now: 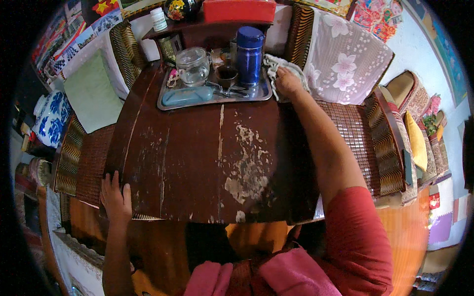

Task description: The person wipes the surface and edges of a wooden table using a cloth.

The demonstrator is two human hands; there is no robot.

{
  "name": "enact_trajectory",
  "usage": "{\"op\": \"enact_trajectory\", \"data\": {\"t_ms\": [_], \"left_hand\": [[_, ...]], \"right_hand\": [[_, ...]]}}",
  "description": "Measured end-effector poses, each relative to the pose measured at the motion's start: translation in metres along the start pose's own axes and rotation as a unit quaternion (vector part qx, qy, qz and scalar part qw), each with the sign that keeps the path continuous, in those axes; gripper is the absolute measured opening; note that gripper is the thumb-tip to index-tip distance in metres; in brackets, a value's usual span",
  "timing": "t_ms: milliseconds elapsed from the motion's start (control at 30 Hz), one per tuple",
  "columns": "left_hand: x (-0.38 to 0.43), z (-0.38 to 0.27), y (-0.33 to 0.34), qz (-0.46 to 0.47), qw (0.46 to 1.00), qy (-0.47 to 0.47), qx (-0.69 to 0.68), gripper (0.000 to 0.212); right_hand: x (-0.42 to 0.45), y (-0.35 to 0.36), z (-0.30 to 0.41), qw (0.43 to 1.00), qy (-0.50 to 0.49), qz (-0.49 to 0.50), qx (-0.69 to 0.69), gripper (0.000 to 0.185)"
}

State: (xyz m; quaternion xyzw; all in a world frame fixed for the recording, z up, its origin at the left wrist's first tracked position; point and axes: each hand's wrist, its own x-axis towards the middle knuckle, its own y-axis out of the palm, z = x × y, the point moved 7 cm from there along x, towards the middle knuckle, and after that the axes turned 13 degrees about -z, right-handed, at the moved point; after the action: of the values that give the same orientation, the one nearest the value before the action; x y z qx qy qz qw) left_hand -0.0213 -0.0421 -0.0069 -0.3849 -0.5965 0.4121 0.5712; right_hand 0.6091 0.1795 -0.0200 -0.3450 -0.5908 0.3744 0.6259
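My right hand [288, 82] is pressed on a crumpled whitish cloth [274, 66] at the far right of a worn dark-red wooden table [192, 148]. It seems to grip the cloth, its fingers partly hidden in the folds. Fingers spread, my left hand [116, 196] rests on the table's near left edge and holds nothing. Left of the cloth stands a metal tray [222, 102] bearing a blue lidded flask [249, 55], a clear glass jar [193, 68], a dark cup [226, 75], a pale blue case [187, 96] and several small metal items.
Woven-seat chairs flank the table, one with a flowered cover [344, 63], the other with a pale green cloth [92, 92]. Behind the tray, a shelf holds a red box [239, 11] and a white bottle [159, 19]. A blue-and-white porcelain vase [53, 118] stands far left.
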Motion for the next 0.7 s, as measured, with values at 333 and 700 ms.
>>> {"op": "enact_trajectory", "data": {"t_ms": [333, 700], "left_hand": [[-0.009, -0.001, -0.01, 0.002, 1.0, -0.002, -0.003, 0.055], [0.009, -0.027, 0.004, -0.035, 0.997, 0.039, -0.063, 0.052]], "right_hand": [[0.093, 0.058, -0.014, 0.984, 0.003, 0.166, -0.059, 0.042], [0.17, 0.114, -0.161, 0.99, -0.056, 0.12, -0.054, 0.039]]}}
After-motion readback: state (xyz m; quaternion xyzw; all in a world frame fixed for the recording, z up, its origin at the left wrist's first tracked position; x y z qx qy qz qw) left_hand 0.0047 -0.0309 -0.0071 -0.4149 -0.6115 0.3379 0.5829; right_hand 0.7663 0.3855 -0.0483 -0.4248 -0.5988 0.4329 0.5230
